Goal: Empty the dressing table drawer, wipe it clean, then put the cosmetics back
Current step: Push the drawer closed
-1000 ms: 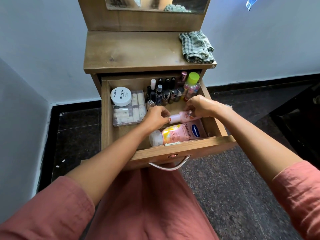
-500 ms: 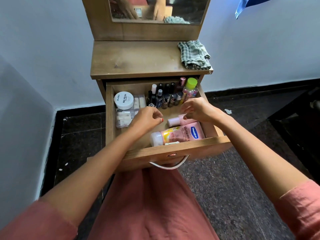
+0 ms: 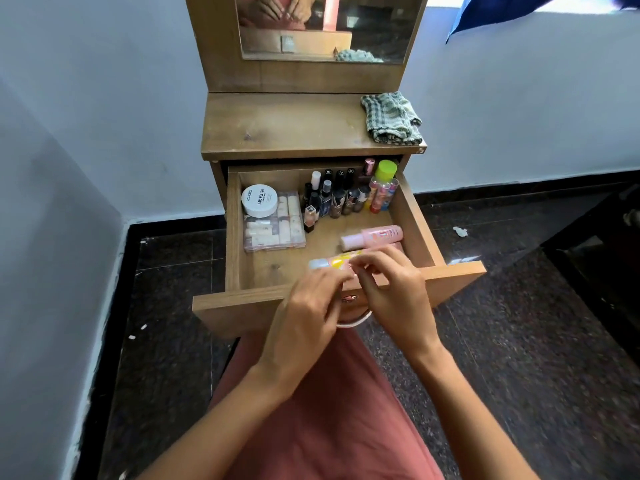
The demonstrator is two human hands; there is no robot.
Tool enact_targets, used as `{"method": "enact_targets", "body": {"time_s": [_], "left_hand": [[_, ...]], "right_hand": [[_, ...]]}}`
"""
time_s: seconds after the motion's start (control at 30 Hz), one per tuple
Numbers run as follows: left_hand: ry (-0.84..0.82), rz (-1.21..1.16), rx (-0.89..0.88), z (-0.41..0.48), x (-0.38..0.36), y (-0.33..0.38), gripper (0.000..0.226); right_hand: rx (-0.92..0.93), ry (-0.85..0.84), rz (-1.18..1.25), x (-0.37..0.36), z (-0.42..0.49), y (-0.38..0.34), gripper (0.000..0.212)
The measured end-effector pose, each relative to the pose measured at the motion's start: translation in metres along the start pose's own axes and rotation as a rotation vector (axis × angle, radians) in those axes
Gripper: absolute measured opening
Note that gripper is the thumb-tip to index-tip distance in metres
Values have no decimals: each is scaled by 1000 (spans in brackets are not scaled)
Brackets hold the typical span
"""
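Observation:
The wooden drawer (image 3: 234,237) of the dressing table stands pulled out and holds cosmetics. A small pink bottle (image 3: 377,235) lies on its side at the right. In front of it lies a larger pink lotion bottle (image 3: 329,263), partly hidden by my fingers. A white nail polish remover tub (image 3: 259,200) sits on a clear box (image 3: 277,233) at the left. Several nail polish bottles (image 3: 332,199) and a green-capped bottle (image 3: 386,171) stand along the back. My left hand (image 3: 304,313) and right hand (image 3: 394,292) hover together over the drawer's front edge, fingers bent, holding nothing.
A checked cloth (image 3: 391,117) lies crumpled on the right of the table top (image 3: 284,126). A mirror (image 3: 329,26) rises behind it. The drawer's metal handle (image 3: 353,322) peeks out under my hands. Dark stone floor surrounds the table, with a white wall at the left.
Both hands let go of the small pink bottle and drew back from inside the drawer to its front edge. The bottle now lies by itself. The camera tilted up.

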State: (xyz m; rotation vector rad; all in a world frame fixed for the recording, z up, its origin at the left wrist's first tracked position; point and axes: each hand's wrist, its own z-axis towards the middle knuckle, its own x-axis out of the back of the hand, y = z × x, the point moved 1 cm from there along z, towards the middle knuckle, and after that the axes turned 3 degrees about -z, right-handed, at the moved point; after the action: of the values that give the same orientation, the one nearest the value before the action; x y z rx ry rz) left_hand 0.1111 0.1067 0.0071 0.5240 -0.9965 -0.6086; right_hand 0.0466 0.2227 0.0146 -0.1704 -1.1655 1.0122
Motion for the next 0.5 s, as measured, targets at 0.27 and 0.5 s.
{"method": "enact_targets", "body": {"time_s": [0.27, 0.5], "left_hand": [[-149, 322, -60, -33, -22, -21, 22], [-220, 429, -26, -38, -29, -25, 33]], "right_hand": [[-50, -196, -112, -18, -58, 23, 12], [-35, -341, -230, -31, -70, 33, 23]]}}
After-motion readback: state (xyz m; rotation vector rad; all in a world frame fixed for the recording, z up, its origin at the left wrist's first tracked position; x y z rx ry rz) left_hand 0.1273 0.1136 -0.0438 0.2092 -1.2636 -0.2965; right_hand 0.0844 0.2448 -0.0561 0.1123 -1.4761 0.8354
